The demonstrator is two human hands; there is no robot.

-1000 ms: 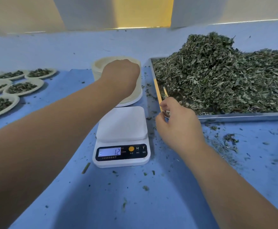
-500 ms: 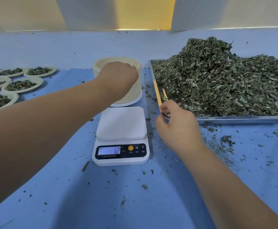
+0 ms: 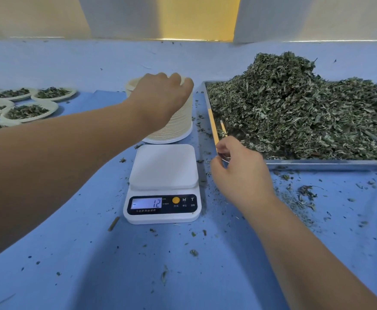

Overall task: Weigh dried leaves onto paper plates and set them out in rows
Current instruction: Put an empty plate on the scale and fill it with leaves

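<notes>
Left hand curled over tall stack of cream paper plates behind white digital scale, hiding stack top; grip unclear. Right hand pinches silver metal tray corner right of scale.

One white digital kitchen scale stands on the blue cloth, with one lit display and one round orange button. One tall stack of cream paper plates is behind it; the number in the stack cannot be counted. One shallow metal tray holds one large heap of dried green leaves. At least five filled paper plates show at the left edge. Two bare hands are in view.
</notes>
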